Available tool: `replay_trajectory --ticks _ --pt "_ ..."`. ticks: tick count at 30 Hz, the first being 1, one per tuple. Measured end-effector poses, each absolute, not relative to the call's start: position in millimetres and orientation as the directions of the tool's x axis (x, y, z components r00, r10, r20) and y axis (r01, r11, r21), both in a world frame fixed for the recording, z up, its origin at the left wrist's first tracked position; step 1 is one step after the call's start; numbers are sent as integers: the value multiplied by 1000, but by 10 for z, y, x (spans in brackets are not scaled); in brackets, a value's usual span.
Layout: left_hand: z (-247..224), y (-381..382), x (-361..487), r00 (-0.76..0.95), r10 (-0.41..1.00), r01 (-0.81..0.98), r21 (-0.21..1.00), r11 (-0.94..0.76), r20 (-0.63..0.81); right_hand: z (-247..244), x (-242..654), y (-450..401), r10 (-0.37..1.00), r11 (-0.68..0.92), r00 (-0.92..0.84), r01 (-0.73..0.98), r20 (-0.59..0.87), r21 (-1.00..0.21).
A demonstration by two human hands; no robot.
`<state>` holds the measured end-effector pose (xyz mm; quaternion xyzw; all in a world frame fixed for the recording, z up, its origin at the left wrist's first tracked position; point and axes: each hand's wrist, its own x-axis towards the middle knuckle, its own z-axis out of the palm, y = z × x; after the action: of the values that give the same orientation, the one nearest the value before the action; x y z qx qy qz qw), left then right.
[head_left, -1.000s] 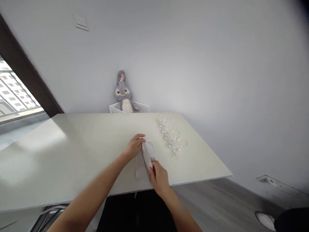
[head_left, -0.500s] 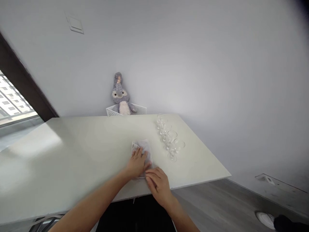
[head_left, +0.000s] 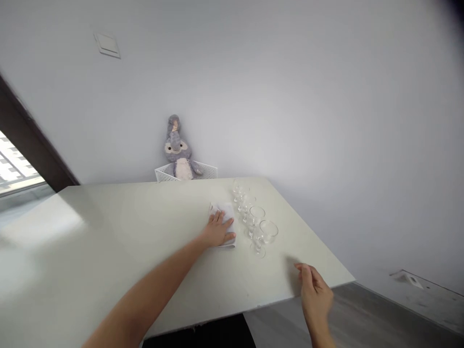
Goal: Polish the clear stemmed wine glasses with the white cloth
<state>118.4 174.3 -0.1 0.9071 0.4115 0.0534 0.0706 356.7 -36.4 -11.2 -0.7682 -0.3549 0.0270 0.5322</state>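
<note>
Bright daylight, soft hand shadow

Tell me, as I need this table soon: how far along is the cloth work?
Done: the cloth looks folded into a small rectangle beside the glasses. In hand: the left hand lies spread on the cloth; the right hand is off it. Left: perhaps some smoothing, as the cloth's near edge looks slightly uneven; whether the glasses need handling, I cannot tell.
</note>
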Motion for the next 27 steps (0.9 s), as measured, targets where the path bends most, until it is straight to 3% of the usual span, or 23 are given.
replay_trajectory --ticks 8,15,27 --pt "24 2507 1210 586 810 805 132 -579 -17 -206 3456 -291 634 -224 591 758 498 -613" --pt "-5 2985 863 464 886 882 98 -460 -16 -257 3488 -297 636 -287 585 785 504 -549" --pt "63 3101 -1079 -35 999 999 31 36 -36 -276 3509 -296 648 -371 614 771 451 -518"
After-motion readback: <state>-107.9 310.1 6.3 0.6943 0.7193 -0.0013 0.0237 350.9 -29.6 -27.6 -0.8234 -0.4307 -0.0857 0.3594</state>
